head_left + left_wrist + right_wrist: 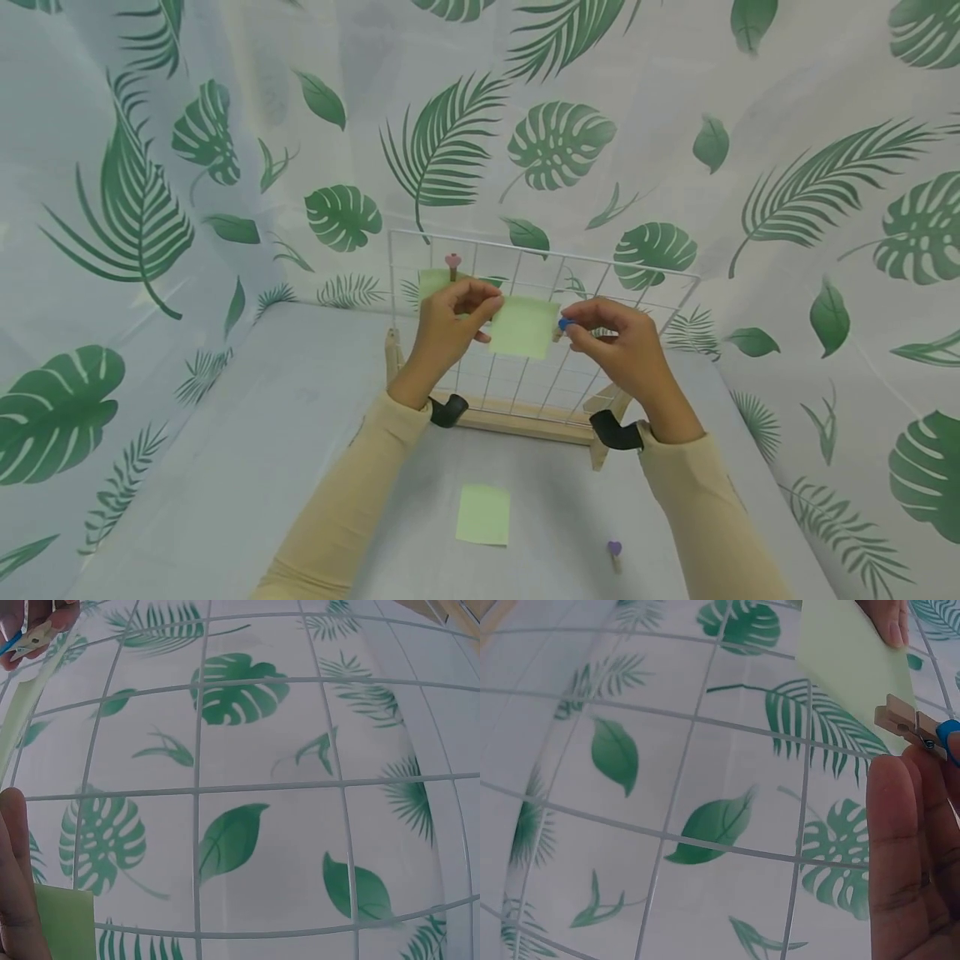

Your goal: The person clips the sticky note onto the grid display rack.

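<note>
Item: pale green paper note (523, 327), square, thin and matte, held flat against a white wire grid panel (660, 268) at the centre of the head view. The grid is thin metal rod in square cells, standing upright in a light wooden base (517, 418) at the far end of the worktop (247, 450), so a sheet can be pegged onto a wire.

Left hand (450, 321): fingers and thumb curled, pinching the note's upper left corner, apparently to keep it level against the wires.

Right hand (618, 337): fingertips pinching a small wooden clothespin with a blue head (564, 324) at the note's right edge. In the right wrist view the clothespin (915, 727) sits at the paper's border, its plain wood body towards the sheet; whether it already bites the wire cannot be told.

Also on the grid: a second green note (433, 282) at the upper left, hung under a clothespin with a pink head (452, 263).

On the worktop, lower centre: a loose green note (483, 514) lying flat, and to its right a clothespin with a purple head (615, 552).

Surround: white cloth printed with green leaves (555, 146) covers the backdrop. Cream sleeves (352, 500) and black wrist mounts (617, 433) are visible.
</note>
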### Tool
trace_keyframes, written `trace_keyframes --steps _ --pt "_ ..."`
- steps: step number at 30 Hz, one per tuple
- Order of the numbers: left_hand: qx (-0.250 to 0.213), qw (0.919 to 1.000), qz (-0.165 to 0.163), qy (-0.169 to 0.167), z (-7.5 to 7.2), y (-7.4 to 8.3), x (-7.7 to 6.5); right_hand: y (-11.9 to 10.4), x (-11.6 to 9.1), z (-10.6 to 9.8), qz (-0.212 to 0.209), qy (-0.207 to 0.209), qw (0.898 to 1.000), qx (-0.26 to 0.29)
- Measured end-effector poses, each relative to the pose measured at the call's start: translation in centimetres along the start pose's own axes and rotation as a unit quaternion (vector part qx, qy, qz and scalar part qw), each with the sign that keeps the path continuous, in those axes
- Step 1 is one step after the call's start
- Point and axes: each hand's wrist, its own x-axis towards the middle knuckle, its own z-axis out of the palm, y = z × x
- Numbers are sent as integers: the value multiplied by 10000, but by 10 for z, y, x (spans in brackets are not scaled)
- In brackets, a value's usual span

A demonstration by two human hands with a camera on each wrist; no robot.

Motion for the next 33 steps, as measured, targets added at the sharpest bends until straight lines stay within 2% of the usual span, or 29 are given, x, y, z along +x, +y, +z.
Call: trace_keyframes --steps 6,17,33 --pt "31 10000 3 46 2 0 0 -5 5 1 188 -23 9998 -95" --pt "-3 9999 9 121 4 -1 5 -8 14 3 193 26 9992 -344" --pt "9 9997 10 234 7 0 9 -17 28 7 -120 514 9980 -348"
